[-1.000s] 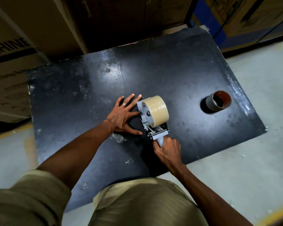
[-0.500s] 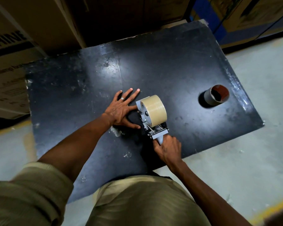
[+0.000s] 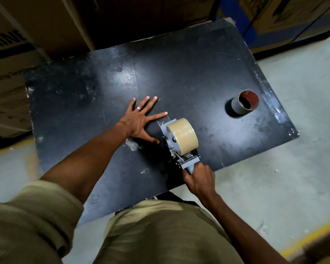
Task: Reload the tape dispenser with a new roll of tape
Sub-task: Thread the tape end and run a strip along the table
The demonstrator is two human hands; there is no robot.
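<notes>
- At the left of the black table, cardboard boxes crowd its far edge; none sits in the working area.
- The left hand lies flat on the tabletop, fingers spread wide and holding nothing, just beside the dispenser.
- The tape dispenser stands near the table's front edge with the new roll of tape already seated on its hub; judging by this, loading is done and only threading or testing the tape remains.
- The right hand is wrapped closed around the dispenser's handle.
- Well apart to the right stands the empty core, out of the way.
</notes>
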